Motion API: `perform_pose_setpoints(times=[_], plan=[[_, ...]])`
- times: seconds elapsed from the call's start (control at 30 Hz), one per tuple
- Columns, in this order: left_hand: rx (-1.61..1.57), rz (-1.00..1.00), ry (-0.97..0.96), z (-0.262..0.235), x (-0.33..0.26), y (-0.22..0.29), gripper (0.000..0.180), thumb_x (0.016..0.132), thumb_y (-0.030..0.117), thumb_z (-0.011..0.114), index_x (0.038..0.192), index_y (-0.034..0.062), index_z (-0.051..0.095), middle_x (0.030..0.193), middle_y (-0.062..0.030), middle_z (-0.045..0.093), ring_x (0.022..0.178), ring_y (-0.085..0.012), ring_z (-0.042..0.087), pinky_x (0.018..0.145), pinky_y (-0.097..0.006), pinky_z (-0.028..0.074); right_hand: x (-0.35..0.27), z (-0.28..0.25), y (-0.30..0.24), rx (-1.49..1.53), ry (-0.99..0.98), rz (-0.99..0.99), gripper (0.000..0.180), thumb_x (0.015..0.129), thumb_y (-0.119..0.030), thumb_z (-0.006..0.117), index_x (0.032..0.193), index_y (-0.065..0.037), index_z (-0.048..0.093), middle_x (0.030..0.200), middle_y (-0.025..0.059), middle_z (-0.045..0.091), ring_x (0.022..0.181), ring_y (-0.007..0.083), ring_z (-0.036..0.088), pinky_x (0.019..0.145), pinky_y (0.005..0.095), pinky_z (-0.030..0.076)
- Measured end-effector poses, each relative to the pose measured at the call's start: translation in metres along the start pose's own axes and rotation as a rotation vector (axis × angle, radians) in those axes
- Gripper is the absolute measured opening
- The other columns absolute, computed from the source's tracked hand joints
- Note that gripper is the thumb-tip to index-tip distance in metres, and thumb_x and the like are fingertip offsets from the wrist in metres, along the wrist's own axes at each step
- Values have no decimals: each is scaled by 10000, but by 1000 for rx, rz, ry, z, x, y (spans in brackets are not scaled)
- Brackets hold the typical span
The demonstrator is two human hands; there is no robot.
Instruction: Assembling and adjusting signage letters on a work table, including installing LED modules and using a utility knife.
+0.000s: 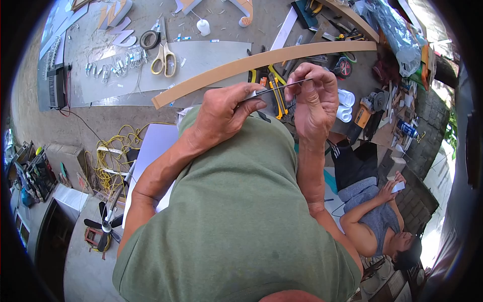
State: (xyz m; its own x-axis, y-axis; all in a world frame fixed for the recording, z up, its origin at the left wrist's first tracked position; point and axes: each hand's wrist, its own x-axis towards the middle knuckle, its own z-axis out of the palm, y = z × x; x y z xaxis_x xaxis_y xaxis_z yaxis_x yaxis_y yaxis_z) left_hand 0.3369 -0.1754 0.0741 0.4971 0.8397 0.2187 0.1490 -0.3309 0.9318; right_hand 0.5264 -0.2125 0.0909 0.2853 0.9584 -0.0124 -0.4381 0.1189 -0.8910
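Observation:
My left hand pinches one end of a thin dark strip between thumb and forefinger, with a small whitish bit showing at the fingertips. The fingers of my right hand are closed on the strip's other end, so it spans the space between both hands. I cannot make out exactly what the strip is. Just beyond my hands, a long curved tan band lies across the table. Between the hands and below the strip is a yellow utility knife.
Scissors, a tape roll, wired light modules and a white bottle lie on the table. At right are a tape measure and an angle grinder. Another person sits there holding something white.

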Motion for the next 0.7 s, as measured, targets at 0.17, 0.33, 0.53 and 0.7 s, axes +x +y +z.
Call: perform_pose_setpoints(times=[0.17, 0.33, 0.53, 0.7], plan=[[-314, -556, -224, -10, 2, -10, 233, 922, 175, 688, 1069, -4, 666, 848, -40, 718, 603, -62, 562, 548, -217, 470, 11, -14, -5, 46, 220, 98, 147, 944, -40, 625, 1081, -23, 577, 954, 107, 690, 756, 188, 666, 628, 296, 533], [-529, -627, -178, -19, 1, -49, 257, 966, 256, 642, 1050, 13, 663, 893, -26, 717, 684, -59, 563, 632, -219, 484, 20, -33, -7, -16, 343, 27, 157, 925, -45, 654, 1062, 15, 606, 906, 119, 690, 744, 185, 659, 623, 308, 536], [-48, -515, 56, -16, 5, -104, 254, 897, 258, 720, 1029, 41, 722, 845, -66, 703, 704, -121, 602, 682, -272, 490, 27, -44, -12, 94, 433, 76, 202, 909, -26, 666, 1100, 28, 629, 893, 119, 694, 727, 185, 658, 627, 309, 541], [294, -366, 181, -9, 4, -130, 248, 823, 201, 763, 1023, 57, 735, 821, -90, 689, 735, -179, 634, 710, -307, 518, 23, -48, -6, 88, 490, 78, 175, 894, -20, 673, 1055, 34, 632, 868, 127, 687, 735, 206, 674, 627, 313, 565]])
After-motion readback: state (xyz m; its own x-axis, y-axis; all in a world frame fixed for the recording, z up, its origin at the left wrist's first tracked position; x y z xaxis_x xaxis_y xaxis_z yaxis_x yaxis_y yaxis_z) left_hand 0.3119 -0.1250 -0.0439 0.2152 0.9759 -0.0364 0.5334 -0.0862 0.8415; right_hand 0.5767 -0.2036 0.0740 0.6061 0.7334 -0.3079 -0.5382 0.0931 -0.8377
